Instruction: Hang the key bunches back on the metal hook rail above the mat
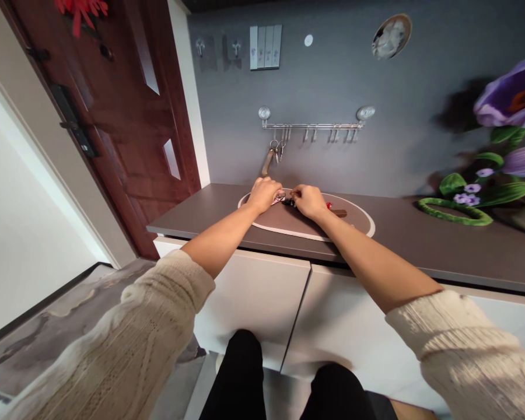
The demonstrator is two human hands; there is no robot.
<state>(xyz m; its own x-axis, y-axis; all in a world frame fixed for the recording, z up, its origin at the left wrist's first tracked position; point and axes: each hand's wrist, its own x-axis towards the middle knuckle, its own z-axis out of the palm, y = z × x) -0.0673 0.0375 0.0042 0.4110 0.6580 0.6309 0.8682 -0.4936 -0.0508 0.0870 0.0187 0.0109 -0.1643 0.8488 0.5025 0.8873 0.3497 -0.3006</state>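
Observation:
Above an oval mat (pixel 262 224) with a pale rim, my two hands are close together. My left hand (pixel 266 194) is closed, fingers curled, with a small pink-and-white piece (pixel 279 199) showing at its fingertips. My right hand (pixel 308 201) pinches at a small black piece (pixel 289 202) between the hands; the fingers hide most of it. Whether the two pieces are joined I cannot tell. Just right of my right hand lie a small red item (pixel 329 205) and a flat brown piece (pixel 340 213) on the mat.
On the wall, a rail with hooks (pixel 315 126) carries keys (pixel 277 153) and a brown strap (pixel 268 162) at its left end. Purple flowers (pixel 520 99) with a green ring base (pixel 455 212) stand right on the dark countertop (pixel 398 251). A dark red door (pixel 131 116) is at left.

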